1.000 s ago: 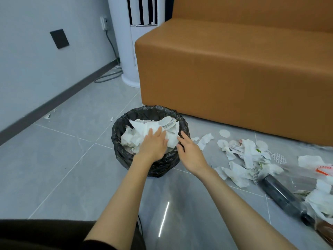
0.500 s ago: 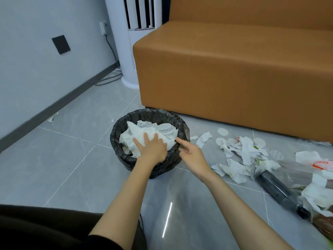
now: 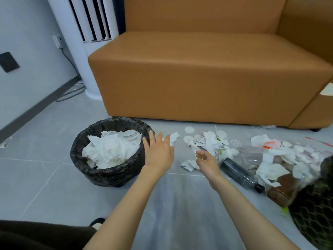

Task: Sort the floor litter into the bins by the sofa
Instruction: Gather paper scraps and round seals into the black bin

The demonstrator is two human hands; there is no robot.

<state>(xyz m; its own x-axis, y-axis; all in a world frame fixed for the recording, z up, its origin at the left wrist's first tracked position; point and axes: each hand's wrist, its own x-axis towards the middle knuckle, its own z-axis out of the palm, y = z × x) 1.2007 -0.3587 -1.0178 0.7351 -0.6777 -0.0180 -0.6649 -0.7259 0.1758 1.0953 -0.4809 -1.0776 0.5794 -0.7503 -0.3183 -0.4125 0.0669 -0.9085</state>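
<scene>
Where the orange sofa [image 3: 198,73] fills the back of the view, a grey tiled floor [image 3: 45,141] runs in front of it, and a white tower unit [image 3: 93,51] stands at the sofa's left end against the wall. On the floor just ahead of the sofa's left corner sits a round bin [image 3: 108,174] with a black liner, heaped with crumpled white paper. A dark mesh bin [image 3: 313,213] shows only partly and blurred at the lower right edge. Between the two bins the litter [image 3: 209,143] is strewn along the sofa's base: torn white paper, round white pads, a clear plastic bag, a brown jar [image 3: 282,188] near the mesh bin, and a dark bottle [image 3: 239,172] lying on its side. The left hand [image 3: 158,152] hovers palm down just right of the lined bin's rim, fingers straight and spread, holding nothing; a torn paper scrap [image 3: 173,138] lies on the floor just beyond its fingertips. The right hand [image 3: 207,162] is empty too, fingers loosely bent, palm turned inward. It is just left of the dark bottle's near end, with small white scraps [image 3: 188,164] on the floor beside its fingers.
</scene>
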